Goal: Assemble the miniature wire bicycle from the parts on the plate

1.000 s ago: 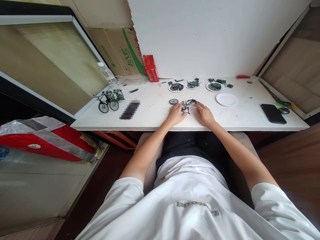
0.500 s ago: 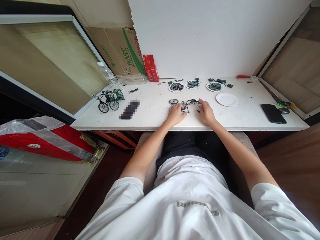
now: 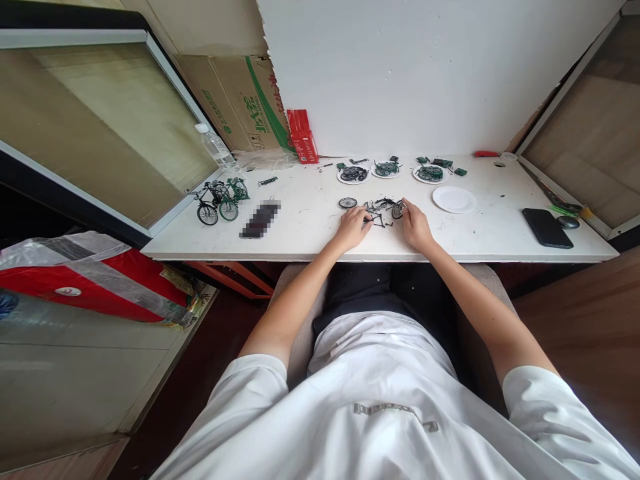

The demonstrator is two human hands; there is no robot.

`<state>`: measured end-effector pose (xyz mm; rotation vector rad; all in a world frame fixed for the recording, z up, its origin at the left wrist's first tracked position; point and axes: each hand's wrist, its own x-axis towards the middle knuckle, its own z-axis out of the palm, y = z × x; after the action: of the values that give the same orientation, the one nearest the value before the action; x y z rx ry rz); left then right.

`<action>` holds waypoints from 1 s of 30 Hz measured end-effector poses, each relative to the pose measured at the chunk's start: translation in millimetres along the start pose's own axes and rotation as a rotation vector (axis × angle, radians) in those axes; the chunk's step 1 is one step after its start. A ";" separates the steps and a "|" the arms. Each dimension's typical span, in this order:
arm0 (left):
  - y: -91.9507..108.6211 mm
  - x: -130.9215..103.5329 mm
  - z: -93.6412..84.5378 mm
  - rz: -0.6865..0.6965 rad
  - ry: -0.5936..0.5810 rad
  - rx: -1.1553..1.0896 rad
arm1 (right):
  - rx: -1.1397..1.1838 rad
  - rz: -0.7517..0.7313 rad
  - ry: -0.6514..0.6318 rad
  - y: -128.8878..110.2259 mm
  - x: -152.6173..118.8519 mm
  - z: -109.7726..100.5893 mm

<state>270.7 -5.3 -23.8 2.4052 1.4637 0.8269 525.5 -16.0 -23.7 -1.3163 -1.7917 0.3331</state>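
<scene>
White surface stretches along the bench (image 3: 310, 230), its front edge just below both wrists. The right hand (image 3: 416, 225) has its grip closed on a dark spoked wheel (image 3: 397, 211), raised on edge near the bench's middle; the left hand (image 3: 353, 228) curls at thin black frame parts (image 3: 379, 217), its hold unclear.

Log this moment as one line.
Left hand: at small frame parts | right hand: at spoked wheel | second wheel: flat on table
</scene>
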 end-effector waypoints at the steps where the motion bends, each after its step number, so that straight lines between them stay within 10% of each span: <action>1: 0.1 0.0 -0.3 0.001 -0.002 -0.002 | -0.008 0.010 0.005 0.3 0.1 -0.1; 18: 8.0 -2.3 -4.9 -0.037 0.056 0.031 | -0.002 0.075 0.111 8.4 3.3 -5.5; 30: -27.6 5.8 -37.9 -0.365 0.265 0.096 | 0.022 0.123 0.135 22.3 5.5 -1.5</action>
<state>230.8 9.1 -2.9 2.0497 2.0050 1.0293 540.6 -2.5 -34.6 -1.4035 -1.5948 0.3217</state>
